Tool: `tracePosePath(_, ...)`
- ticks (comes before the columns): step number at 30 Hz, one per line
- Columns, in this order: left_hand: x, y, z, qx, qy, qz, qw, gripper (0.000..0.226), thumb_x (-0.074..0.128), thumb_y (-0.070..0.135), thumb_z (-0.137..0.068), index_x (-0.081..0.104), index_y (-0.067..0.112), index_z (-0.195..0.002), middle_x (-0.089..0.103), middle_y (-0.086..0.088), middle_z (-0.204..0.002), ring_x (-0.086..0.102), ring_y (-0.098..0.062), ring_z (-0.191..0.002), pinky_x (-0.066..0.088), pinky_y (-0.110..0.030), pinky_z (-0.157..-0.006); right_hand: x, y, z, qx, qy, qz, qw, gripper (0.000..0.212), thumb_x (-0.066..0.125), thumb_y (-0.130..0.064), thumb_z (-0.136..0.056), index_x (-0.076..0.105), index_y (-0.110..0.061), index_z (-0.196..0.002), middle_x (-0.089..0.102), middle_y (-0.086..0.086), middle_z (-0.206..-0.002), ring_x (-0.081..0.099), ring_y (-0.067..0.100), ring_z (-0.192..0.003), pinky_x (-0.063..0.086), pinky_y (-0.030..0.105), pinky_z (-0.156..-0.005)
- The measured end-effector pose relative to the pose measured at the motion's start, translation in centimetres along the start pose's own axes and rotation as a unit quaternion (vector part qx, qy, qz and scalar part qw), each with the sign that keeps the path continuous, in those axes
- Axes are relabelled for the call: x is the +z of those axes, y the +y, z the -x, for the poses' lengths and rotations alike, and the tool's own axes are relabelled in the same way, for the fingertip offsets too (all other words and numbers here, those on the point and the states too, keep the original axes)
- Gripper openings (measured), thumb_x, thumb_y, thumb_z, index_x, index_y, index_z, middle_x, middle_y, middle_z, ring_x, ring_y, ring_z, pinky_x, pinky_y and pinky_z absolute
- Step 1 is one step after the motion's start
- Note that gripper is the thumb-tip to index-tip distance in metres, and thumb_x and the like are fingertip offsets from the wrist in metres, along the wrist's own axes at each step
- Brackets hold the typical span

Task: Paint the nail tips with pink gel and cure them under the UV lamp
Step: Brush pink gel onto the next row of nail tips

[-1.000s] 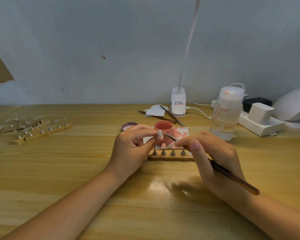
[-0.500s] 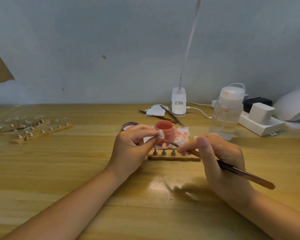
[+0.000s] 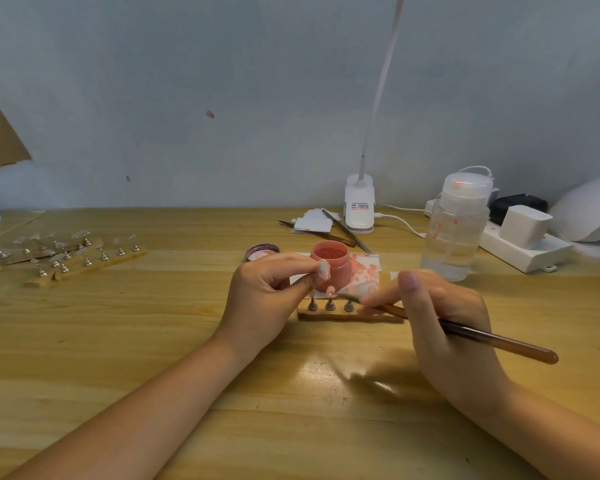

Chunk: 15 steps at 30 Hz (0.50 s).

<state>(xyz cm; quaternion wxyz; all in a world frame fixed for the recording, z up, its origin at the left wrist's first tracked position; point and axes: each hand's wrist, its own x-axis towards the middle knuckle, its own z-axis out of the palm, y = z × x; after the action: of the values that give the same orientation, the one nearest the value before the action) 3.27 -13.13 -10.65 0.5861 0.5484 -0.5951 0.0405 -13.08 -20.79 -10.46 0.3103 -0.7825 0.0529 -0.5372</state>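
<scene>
An open pink gel jar (image 3: 330, 268) stands at the table's middle, its lid (image 3: 262, 251) lying to the left. My left hand (image 3: 271, 296) pinches a pale nail tip (image 3: 323, 269) between thumb and forefinger, just in front of the jar. Below it a wooden holder strip (image 3: 350, 315) carries metal pegs, one topped with a pink nail tip (image 3: 330, 291). My right hand (image 3: 440, 323) grips a brown brush (image 3: 482, 336), bristles low over the strip's pegs. The white UV lamp (image 3: 589, 209) sits at the far right edge.
More holder strips with clear nail tips (image 3: 63, 258) lie at the left. A stained paper (image 3: 364, 271) sits under the jar. A clear pump bottle (image 3: 456, 230), a white power strip (image 3: 523, 247), a clip lamp base (image 3: 359, 209) and tweezers (image 3: 343, 230) stand behind.
My right hand has swung the brush tip down and right, away from the held nail tip toward the strip. My left hand has stayed in place.
</scene>
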Motion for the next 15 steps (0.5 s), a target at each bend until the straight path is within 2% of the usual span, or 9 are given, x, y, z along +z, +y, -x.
tracePosePath(3,-0.02,-0.16,0.01,-0.002,-0.008,0.002,1.000,0.023,0.068,-0.005,-0.074,0.069,0.005,-0.095,0.069,0.003,-0.083,0.063,-0.001,-0.074,0.048,-0.022,-0.055,0.04,-0.08,-0.11,0.000,-0.005,0.020,1.000,0.038,0.033,-0.044,-0.094,0.064,-0.024,-0.086,0.069,-0.008,-0.085,0.066,0.006,-0.082,0.054,0.034,-0.071)
tracePosePath(5,0.00,-0.13,0.02,-0.002,-0.005,0.008,1.000,0.021,0.068,-0.004,-0.074,0.069,0.005,-0.094,0.070,0.001,-0.082,0.064,-0.002,-0.076,0.049,-0.020,-0.058,0.02,-0.07,-0.04,0.012,-0.012,0.011,1.000,0.042,0.033,-0.047,-0.094,0.065,-0.023,-0.083,0.069,-0.008,-0.080,0.065,0.002,-0.079,0.052,0.031,-0.072)
tracePosePath(7,0.05,-0.10,0.04,-0.005,-0.002,0.013,1.000,0.021,0.069,-0.005,-0.074,0.070,0.005,-0.093,0.070,0.000,-0.082,0.065,-0.006,-0.076,0.051,-0.026,-0.058,-0.05,-0.04,0.06,0.010,-0.010,0.004,1.000,0.045,0.032,-0.047,-0.094,0.066,-0.022,-0.078,0.069,-0.006,-0.073,0.064,0.000,-0.073,0.049,0.026,-0.070)
tracePosePath(9,-0.01,-0.12,0.04,-0.005,-0.008,0.010,1.000,0.020,0.068,-0.006,-0.074,0.070,0.004,-0.092,0.071,-0.002,-0.082,0.066,-0.009,-0.077,0.052,-0.033,-0.059,0.00,-0.04,-0.01,-0.002,-0.006,0.013,1.000,0.041,0.032,-0.044,-0.095,0.065,-0.023,-0.082,0.069,-0.007,-0.078,0.064,0.002,-0.077,0.051,0.027,-0.071)
tracePosePath(11,-0.07,-0.10,0.06,-0.003,-0.013,0.005,1.000,0.020,0.068,-0.006,-0.075,0.070,0.004,-0.092,0.071,-0.001,-0.083,0.066,-0.009,-0.079,0.053,-0.033,-0.061,0.10,0.00,-0.14,-0.003,-0.015,0.027,1.000,0.037,0.032,-0.044,-0.094,0.063,-0.026,-0.087,0.067,-0.012,-0.084,0.064,0.003,-0.082,0.052,0.028,-0.073)
tracePosePath(13,-0.02,-0.04,0.11,-0.006,-0.007,0.011,1.000,0.022,0.068,-0.006,-0.075,0.070,0.006,-0.092,0.070,-0.001,-0.083,0.066,-0.012,-0.078,0.053,-0.035,-0.061,0.09,0.10,-0.04,-0.004,-0.023,0.029,0.999,0.040,0.032,-0.045,-0.095,0.065,-0.025,-0.083,0.067,-0.012,-0.079,0.063,0.000,-0.079,0.049,0.022,-0.072)
tracePosePath(15,0.05,0.06,0.16,-0.016,0.000,0.016,1.000,0.023,0.068,-0.006,-0.075,0.069,0.010,-0.092,0.070,0.002,-0.083,0.065,-0.022,-0.073,0.049,-0.040,-0.056,0.01,0.15,0.05,-0.015,-0.016,0.027,0.999,0.045,0.032,-0.045,-0.096,0.066,-0.021,-0.079,0.067,-0.009,-0.074,0.061,-0.002,-0.074,0.045,0.016,-0.069)
